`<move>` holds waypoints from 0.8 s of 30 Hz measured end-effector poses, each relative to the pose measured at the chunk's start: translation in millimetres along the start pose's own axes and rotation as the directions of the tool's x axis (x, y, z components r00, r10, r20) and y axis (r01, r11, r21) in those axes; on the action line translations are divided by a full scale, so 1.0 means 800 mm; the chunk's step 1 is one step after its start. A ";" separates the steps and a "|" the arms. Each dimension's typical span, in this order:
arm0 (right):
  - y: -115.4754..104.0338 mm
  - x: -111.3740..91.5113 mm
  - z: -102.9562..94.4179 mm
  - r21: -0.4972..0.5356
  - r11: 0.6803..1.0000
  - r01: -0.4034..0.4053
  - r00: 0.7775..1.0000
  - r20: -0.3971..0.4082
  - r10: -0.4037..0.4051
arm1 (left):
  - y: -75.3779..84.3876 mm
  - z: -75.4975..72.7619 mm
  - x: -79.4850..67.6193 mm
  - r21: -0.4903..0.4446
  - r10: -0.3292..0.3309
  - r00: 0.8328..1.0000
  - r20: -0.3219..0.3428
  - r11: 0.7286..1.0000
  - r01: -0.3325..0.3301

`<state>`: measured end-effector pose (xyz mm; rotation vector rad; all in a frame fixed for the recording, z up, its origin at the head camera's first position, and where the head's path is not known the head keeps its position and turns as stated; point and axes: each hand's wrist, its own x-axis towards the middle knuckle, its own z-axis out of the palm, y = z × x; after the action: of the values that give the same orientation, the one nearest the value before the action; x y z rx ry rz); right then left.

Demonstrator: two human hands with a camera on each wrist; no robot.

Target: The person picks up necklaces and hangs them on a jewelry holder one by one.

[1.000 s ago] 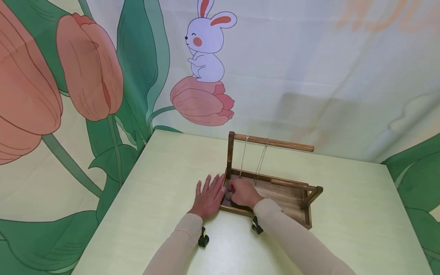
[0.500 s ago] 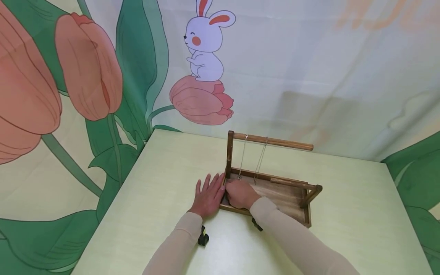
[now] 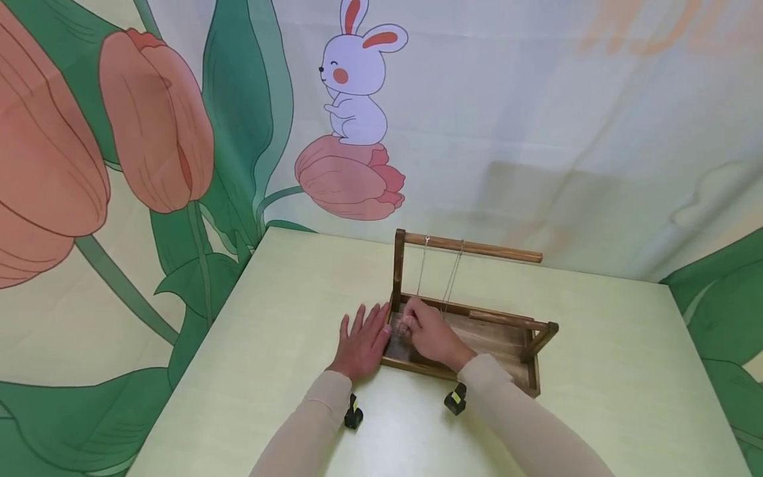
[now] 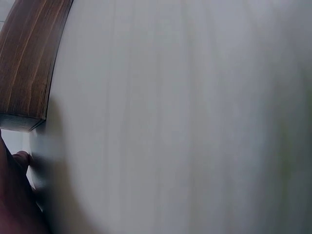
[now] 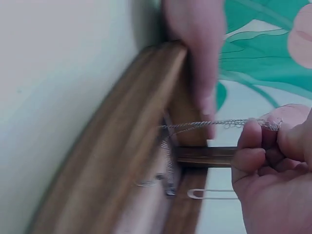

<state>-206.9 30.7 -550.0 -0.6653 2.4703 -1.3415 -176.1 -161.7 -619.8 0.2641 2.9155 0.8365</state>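
Observation:
My right hand is over the left end of a dark wooden jewelry stand's tray. Between its thumb and fingers it pinches a silver chain, which in the right wrist view stretches from the fingertips down toward the tray. My left hand lies on the table with fingers straight and spread, its thumb side against the tray's left end. Two thin chains hang from the stand's top bar: a pale chain and, right of it, a doubled chain. Dark metal pieces show inside the tray.
A wooden post holds the bar's left end; the bar's right end juts out freely. A second, short post leans at the tray's right. Behind the pale table hangs a printed cloth with tulips and a rabbit.
My right hand dips into the tray's left end half a second ago, then comes up and slightly right with the chain pinched in it. The left hand has not moved.

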 end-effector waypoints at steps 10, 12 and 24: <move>-0.045 -0.011 -0.042 0.035 0.999 -0.026 0.999 -0.035 0.027 | -0.001 0.001 0.003 -0.015 -0.004 1.000 -0.005 1.000 0.004; -0.053 -0.012 -0.052 0.014 1.000 -0.003 0.999 -0.040 0.004 | -0.001 0.002 0.003 -0.015 -0.006 1.000 -0.003 1.000 0.006; -0.089 -0.020 -0.102 0.024 0.994 0.105 0.987 -0.120 -0.102 | -0.002 0.005 0.002 -0.025 -0.003 1.000 -0.013 1.000 0.003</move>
<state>-208.7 64.7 -445.9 -0.7363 2.5331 -1.4950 -177.6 -160.4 -623.6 0.2535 2.9143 0.8775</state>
